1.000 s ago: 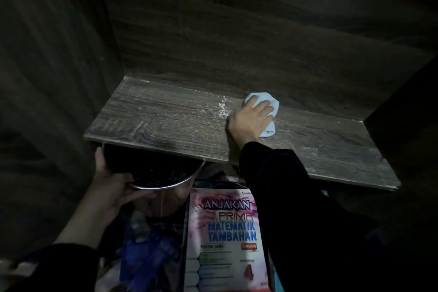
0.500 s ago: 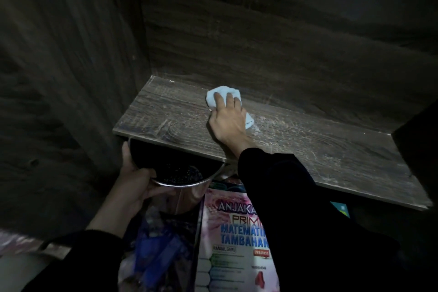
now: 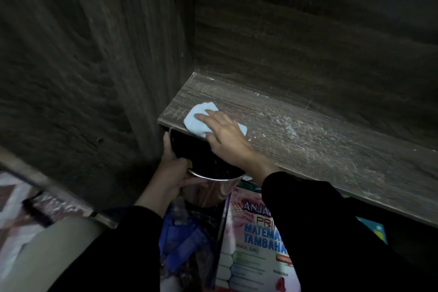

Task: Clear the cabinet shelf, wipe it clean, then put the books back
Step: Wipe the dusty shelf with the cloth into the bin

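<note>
Head view: the book (image 3: 256, 239) read "MANUAL GURU". The right hand (image 3: 227, 140) pressed the cloth (image 3: 196, 122) flat-fingered; the left hand (image 3: 173, 175) gripped a steel bin (image 3: 208, 193).

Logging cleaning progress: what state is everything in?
Shelf: bare of books, dust streaks on its right part.
Cloth: pressed flat at the shelf's front-left edge.
Right hand: flat on the cloth.
Metal container: open, held under the shelf edge.
Left hand: grips the container's rim.
Textbook: lying below the shelf.
</note>
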